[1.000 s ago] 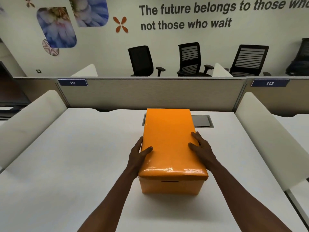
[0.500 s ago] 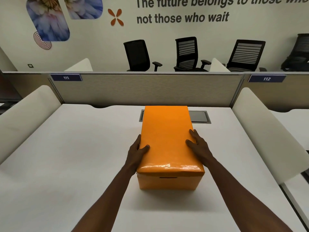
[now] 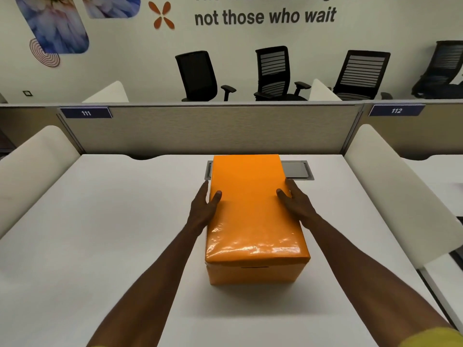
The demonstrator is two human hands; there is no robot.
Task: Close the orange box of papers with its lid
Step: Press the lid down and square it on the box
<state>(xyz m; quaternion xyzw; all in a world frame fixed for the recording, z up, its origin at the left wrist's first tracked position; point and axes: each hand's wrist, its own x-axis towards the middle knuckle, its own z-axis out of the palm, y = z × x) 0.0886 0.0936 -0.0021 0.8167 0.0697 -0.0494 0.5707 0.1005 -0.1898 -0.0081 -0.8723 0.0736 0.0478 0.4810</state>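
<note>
Orange box (image 3: 253, 274) on white desk (image 3: 100, 234), lid (image 3: 250, 209) seated flat on top, covering it fully; papers not visible. Left hand (image 3: 203, 211) pressed against lid's left edge: thumb (image 3: 216, 197) lying over top surface, remaining fingers (image 3: 203, 190) extended together down the side, pointing away from camera. Right hand (image 3: 297, 202) mirrored on lid's right edge: thumb (image 3: 283, 195) on top, fingers (image 3: 292, 185) straight and together along the side. Lid clasped between both palms; neither hand curled into a fist. Glossy wrap on lid wrinkled and reflective toward near end, nearer than both thumbs. Narrow dark slot (image 3: 254, 266) in box front face, just below lid rim, well short of the fingertips. Grey cable hatch (image 3: 297, 170) recessed in desk just beyond right fingertips, partly hidden behind far end of lid. Beige partition (image 3: 213, 128) farther ahead of fingertips, label plates 111 (image 3: 86, 113) and 112 (image 3: 396, 110) to either side. Black office chairs (image 3: 273, 71) past partition against wall. Yellow sleeve edge (image 3: 436, 338) at right forearm, bottom corner.
</note>
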